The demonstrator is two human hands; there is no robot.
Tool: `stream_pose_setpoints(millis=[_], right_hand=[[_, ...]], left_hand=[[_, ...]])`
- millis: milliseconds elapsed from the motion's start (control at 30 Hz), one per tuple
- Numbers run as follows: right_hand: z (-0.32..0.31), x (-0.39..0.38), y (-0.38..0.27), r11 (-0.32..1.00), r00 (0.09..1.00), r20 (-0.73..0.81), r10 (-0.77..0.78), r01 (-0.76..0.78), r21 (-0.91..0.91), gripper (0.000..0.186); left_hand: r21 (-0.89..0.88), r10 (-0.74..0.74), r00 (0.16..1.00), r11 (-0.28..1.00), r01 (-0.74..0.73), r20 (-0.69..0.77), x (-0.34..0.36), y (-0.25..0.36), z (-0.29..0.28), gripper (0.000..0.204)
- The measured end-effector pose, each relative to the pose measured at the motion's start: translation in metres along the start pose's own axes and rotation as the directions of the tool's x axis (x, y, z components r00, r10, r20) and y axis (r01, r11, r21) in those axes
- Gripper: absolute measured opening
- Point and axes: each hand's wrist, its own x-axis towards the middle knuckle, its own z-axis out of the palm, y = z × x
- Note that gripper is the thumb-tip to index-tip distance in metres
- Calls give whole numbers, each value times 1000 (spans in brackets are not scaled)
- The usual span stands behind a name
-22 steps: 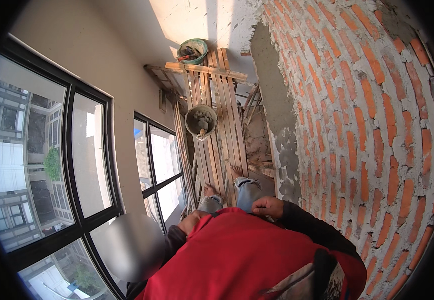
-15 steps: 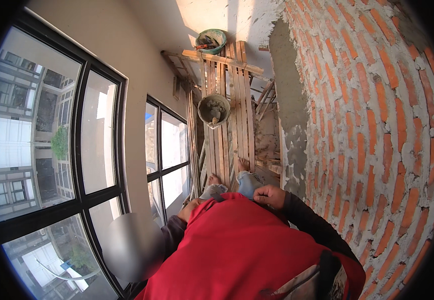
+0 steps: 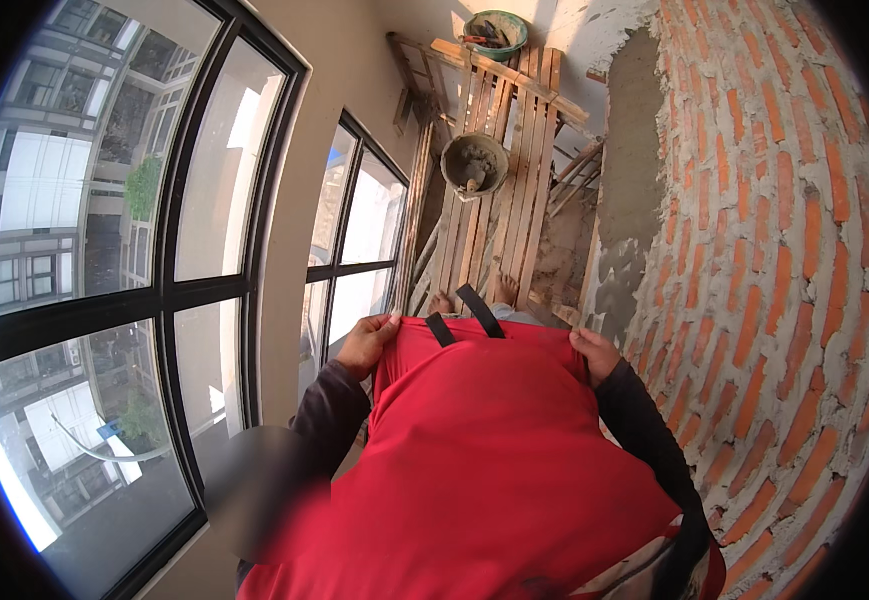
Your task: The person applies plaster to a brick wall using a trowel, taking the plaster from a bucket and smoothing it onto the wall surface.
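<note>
A red shirt (image 3: 494, 420) covers my front, and its lower edge is stretched out wide between my hands. My left hand (image 3: 367, 345) pinches the left corner of that edge. At the opposite corner, my right hand (image 3: 595, 354) grips the cloth between thumb and fingers. Two dark straps (image 3: 479, 311) lie over the middle of the edge. Beyond the cloth, my bare feet (image 3: 504, 289) stand on a platform of wooden planks (image 3: 474, 240). A bucket (image 3: 474, 165) of grey mortar, with a tool's handle in it, sits farther along the planks.
A green basin (image 3: 495, 35) holding tools stands at the far end, behind a wooden crosspiece (image 3: 509, 80). Black-framed windows (image 3: 166, 296) line the left side. A brick wall (image 3: 754, 300) rises on the right, with a strip of grey plaster (image 3: 631, 150) along its edge.
Both hands have taken hold of the shirt's lower corners and spread them apart, outward and forward. The two straps now show over the edge. My view has shifted, moving the scene rightward.
</note>
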Motion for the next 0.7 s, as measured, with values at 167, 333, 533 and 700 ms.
stream_pose_setpoints(millis=[167, 333, 533, 700], right_hand=[[-47, 44, 86, 991, 977, -167, 132, -134, 1, 35], [-32, -13, 64, 935, 983, -64, 173, -184, -304, 47], [-18, -94, 44, 822, 972, 188, 141, -221, 525, 65], [-12, -105, 60, 813, 967, 163, 194, -251, 526, 62]], left_hand=[[426, 66, 960, 903, 59, -272, 47, -63, -23, 43], [352, 88, 936, 935, 40, -340, 13, -102, -21, 42], [-495, -178, 983, 852, 172, 37, -100, -115, -9, 42], [-580, -149, 933, 811, -74, -328, -130, -258, -47, 47]])
